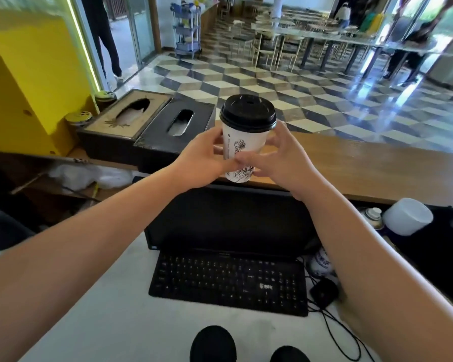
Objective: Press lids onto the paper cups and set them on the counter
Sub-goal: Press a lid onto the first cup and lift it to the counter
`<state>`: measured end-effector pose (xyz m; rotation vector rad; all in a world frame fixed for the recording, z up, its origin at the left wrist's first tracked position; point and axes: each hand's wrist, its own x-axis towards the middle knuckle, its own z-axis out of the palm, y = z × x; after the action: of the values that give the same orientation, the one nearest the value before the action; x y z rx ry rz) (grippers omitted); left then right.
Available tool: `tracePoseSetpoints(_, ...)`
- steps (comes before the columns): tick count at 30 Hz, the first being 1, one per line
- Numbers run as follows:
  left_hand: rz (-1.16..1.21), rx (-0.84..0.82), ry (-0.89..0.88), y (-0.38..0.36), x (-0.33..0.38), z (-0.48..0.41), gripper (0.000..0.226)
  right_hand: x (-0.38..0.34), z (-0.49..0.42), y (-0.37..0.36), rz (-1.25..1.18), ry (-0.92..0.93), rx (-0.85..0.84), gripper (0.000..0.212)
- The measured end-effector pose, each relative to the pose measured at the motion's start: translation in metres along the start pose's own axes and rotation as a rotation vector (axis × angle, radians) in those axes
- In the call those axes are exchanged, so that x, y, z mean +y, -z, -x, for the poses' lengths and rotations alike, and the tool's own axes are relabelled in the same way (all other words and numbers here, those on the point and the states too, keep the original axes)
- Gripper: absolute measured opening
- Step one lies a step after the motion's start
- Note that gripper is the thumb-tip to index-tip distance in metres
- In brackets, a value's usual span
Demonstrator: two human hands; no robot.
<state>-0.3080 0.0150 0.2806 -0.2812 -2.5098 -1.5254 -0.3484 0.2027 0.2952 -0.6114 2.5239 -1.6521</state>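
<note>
A white paper cup (243, 142) with a black line drawing carries a black lid (247, 113) seated on its rim. I hold it upright between both hands, above the near edge of the wooden counter (364, 165). My left hand (203, 159) wraps the cup's left side. My right hand (277, 158) grips the right side, its thumb across the lower front. The cup's base is level with the counter edge; I cannot tell whether it touches. Two more black lids (212, 343) lie at the bottom edge of the view.
Two tissue boxes (152, 124) stand on the counter just left of the cup. A monitor (233, 220), a keyboard (228, 283) and a mouse (323, 292) sit on the white desk below. A white cup (406, 216) lies at the right. A yellow cabinet (29, 82) rises at the left.
</note>
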Motion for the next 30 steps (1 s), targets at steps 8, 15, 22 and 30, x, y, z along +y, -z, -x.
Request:
tracePoseSetpoints(8, 0.009, 0.01, 0.077, -0.024, -0.018, -0.032, 0.057, 0.032, -0.029, 0.002, 0.01, -0.05, 0.066, 0.082)
tracePoseSetpoints(15, -0.008, 0.046, 0.137, -0.034, -0.029, -0.038, 0.063, 0.045, -0.037, -0.003, 0.035, -0.06, 0.07, 0.079)
tracePoseSetpoints(22, 0.025, 0.074, 0.176, -0.038, -0.032, -0.039, 0.072, 0.046, -0.039, -0.005, 0.054, -0.07, 0.066, 0.078)
tracePoseSetpoints(30, -0.043, 0.154, 0.216, -0.041, -0.027, -0.033, 0.069, 0.041, -0.03, -0.007, 0.086, -0.121, 0.094, 0.09)
